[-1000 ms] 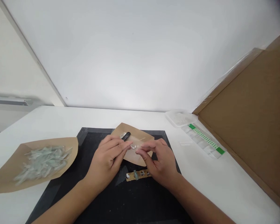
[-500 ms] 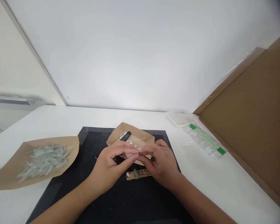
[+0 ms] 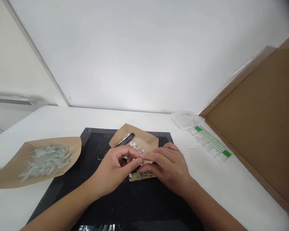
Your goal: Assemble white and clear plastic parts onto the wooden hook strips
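Observation:
My left hand (image 3: 115,168) is pinched, thumb against fingertips, on something too small to make out. The fingertips of my right hand (image 3: 167,165) meet it, with thumb and index a little apart around the same spot. Just below the fingertips lies a narrow tan strip (image 3: 133,177) bearing a white piece (image 3: 130,176), a pale green piece (image 3: 139,175) and shiny round metal bits (image 3: 145,174); my right hand covers its right end. Behind my hands, a cardboard tray (image 3: 149,140) holds small white pieces (image 3: 133,145) and a black-handled tool (image 3: 128,138), partly hidden.
A black mat (image 3: 125,208) lies under my hands on the white table (image 3: 106,117). To the left, a larger cardboard tray (image 3: 9,175) holds many pale green translucent slivers (image 3: 48,160). A clear compartment box (image 3: 212,144), a clear lid (image 3: 186,119) and a big cardboard box (image 3: 255,128) stand right.
My right index finger and thumb have spread apart slightly from their pinch and shifted left. My left hand still pinches. The whole view has shifted a little.

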The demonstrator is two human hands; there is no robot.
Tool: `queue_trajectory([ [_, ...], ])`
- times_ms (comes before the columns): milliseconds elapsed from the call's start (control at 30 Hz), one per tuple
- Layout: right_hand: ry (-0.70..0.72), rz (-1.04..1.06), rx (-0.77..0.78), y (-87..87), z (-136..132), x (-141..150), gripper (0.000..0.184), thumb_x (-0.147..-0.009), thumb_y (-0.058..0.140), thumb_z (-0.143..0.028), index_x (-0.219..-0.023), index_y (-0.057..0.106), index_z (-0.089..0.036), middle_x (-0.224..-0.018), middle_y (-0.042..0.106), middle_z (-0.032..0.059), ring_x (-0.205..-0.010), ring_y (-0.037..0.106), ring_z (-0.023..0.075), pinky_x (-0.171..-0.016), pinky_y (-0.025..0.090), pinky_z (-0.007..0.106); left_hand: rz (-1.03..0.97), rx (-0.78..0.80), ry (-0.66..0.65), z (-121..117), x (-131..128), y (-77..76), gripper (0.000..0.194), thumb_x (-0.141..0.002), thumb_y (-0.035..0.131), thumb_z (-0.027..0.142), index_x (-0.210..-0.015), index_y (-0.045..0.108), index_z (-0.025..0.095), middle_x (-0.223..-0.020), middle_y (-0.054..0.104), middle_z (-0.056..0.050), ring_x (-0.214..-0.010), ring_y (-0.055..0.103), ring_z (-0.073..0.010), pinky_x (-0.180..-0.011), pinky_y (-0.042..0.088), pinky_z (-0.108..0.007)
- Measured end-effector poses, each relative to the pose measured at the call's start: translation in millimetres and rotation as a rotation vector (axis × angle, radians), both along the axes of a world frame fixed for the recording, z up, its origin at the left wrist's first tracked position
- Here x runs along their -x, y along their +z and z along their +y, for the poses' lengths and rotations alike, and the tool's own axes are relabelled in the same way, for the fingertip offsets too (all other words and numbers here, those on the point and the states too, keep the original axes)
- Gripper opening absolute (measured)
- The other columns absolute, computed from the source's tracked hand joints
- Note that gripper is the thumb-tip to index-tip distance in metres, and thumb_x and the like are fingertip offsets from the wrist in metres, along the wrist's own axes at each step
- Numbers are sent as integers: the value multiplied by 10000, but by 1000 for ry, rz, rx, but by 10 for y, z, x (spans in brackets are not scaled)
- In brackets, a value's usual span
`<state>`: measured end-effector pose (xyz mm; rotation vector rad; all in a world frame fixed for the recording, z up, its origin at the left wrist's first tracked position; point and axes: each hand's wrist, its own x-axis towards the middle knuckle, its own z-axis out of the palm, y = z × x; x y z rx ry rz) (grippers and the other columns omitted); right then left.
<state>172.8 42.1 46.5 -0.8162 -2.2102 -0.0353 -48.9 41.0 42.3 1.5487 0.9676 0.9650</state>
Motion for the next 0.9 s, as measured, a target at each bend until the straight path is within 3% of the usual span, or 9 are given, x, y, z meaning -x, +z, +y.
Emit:
queue_trajectory([
  [200,-16,106,20,-43,-86,24,271,-889,837,-195,-1097,670,-244,-893,800,-14,-766,743,158,-682,412,335,-20,34,-39,-73,-22,41,195,-950,725,373,-936,787,189,-839,771,-64,-727,693,-164,-638,579,-262],
  [367,15,120,71,-87,-105,14,309,-887,839,-203,-1155,691,-244,-915,796,-1,-799,743,165,-709,453,330,-117,167,-77,-59,-26,23,158,-913,775,349,-909,787,192,-850,794,-55,-759,721,-157,-698,578,-255],
  [600,48,137,159,-90,-73,-24,188,-910,831,-330,-1040,742,-229,-818,752,-13,-726,696,139,-695,425,315,-38,225,-8,-14,-40,-86,342,-821,852,449,-815,665,163,-689,724,-17,-578,592,-115,-551,442,-225],
  [667,59,126,168,-99,-72,-77,218,-904,834,-370,-1047,753,-227,-817,736,-10,-722,678,136,-690,409,311,76,135,7,2,-14,-97,351,-826,844,485,-837,694,169,-648,692,5,-542,535,-106,-523,395,-222],
  [733,58,101,194,-125,-82,-155,257,-885,841,-409,-1066,770,-241,-835,710,-7,-740,659,138,-695,402,308,217,-56,25,24,27,-90,313,-858,822,485,-853,729,186,-658,681,19,-540,500,-102,-521,374,-227],
  [900,36,24,293,-232,-131,-341,291,-844,836,-504,-1037,803,-290,-912,616,15,-798,596,162,-725,406,317,348,-615,-40,75,121,-65,132,-966,728,307,-904,719,190,-825,734,-10,-758,613,-157,-717,486,-289],
])
